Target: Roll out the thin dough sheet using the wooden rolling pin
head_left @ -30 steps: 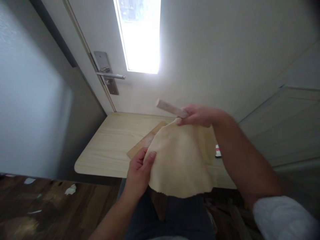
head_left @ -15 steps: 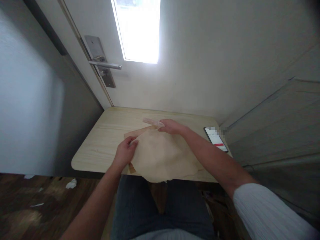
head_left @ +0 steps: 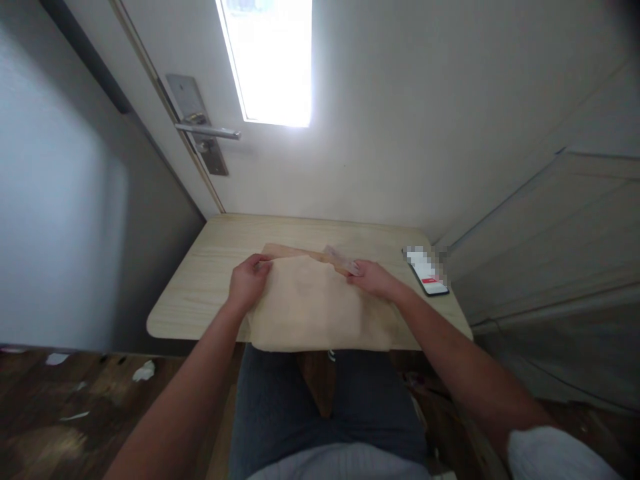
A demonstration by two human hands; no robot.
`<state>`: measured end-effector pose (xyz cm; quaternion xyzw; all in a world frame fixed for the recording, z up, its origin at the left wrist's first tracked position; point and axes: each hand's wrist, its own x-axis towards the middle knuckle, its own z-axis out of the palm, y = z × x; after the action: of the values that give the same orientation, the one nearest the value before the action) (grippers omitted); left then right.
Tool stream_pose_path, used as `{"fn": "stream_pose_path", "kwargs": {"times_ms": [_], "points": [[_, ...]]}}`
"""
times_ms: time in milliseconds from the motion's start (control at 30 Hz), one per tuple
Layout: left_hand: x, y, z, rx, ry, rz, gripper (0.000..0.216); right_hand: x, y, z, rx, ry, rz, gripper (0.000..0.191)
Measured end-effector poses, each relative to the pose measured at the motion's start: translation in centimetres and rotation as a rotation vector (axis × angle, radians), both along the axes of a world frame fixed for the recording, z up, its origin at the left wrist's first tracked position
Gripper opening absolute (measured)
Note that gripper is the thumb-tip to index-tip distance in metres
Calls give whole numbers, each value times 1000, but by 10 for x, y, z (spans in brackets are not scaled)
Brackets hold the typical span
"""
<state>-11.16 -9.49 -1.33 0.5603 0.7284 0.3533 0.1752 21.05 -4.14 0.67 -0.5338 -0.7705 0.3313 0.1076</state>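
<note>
A pale cream sheet of thin cloth or leather [head_left: 315, 307] lies spread on the small light wooden table [head_left: 210, 287], hanging slightly over its near edge. My left hand [head_left: 249, 281] pinches the sheet's upper left corner. My right hand [head_left: 373, 278] is closed on the sheet's upper right part and also holds a short flat pale stick [head_left: 341, 259] that points left and away. A brown wooden board [head_left: 290, 252] shows under the sheet's far edge.
A phone [head_left: 427, 271] with a lit screen lies at the table's right side. A white door with a metal lever handle [head_left: 207, 133] and a bright window strip stands behind the table. Paper scraps [head_left: 143, 371] litter the dark wooden floor at left.
The sheet was held up in the air; both hands lowered it and spread it flat on the table over the board. My right hand moved down and right with the stick.
</note>
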Motion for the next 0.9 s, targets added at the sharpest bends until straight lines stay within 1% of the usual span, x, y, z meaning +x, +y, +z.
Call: {"fn": "stream_pose_path", "kwargs": {"times_ms": [67,167,300,400,467,567,633,700,767,833,867,900], "points": [[1,1,-1,5,3,11,31,-3,3,-3,40,-61,-35,18],[3,5,-2,17,2,40,32,-4,19,0,83,-165,-42,15],[9,10,0,14,24,58,32,-3,41,8,118,-201,-36,15],[11,9,0,31,41,26,32,-1,46,9,141,-229,-43,16],[11,6,-2,66,64,-13,33,0,42,7,154,-239,-42,16],[11,1,-6,165,123,-48,34,4,31,4,186,-266,-48,19],[11,-2,-8,208,193,-57,36,8,22,7,227,-334,-99,22],[11,-6,-9,193,282,-43,36,8,15,14,284,-426,-180,22],[11,-9,-9,155,360,3,35,2,6,23,340,-484,-228,24],[10,-13,-8,137,398,65,34,-13,-3,30,357,-473,-190,30],[9,-15,-6,135,405,93,34,-22,-8,33,351,-447,-143,36],[8,-17,-5,140,404,118,34,-33,-12,35,328,-415,-66,40]]}}
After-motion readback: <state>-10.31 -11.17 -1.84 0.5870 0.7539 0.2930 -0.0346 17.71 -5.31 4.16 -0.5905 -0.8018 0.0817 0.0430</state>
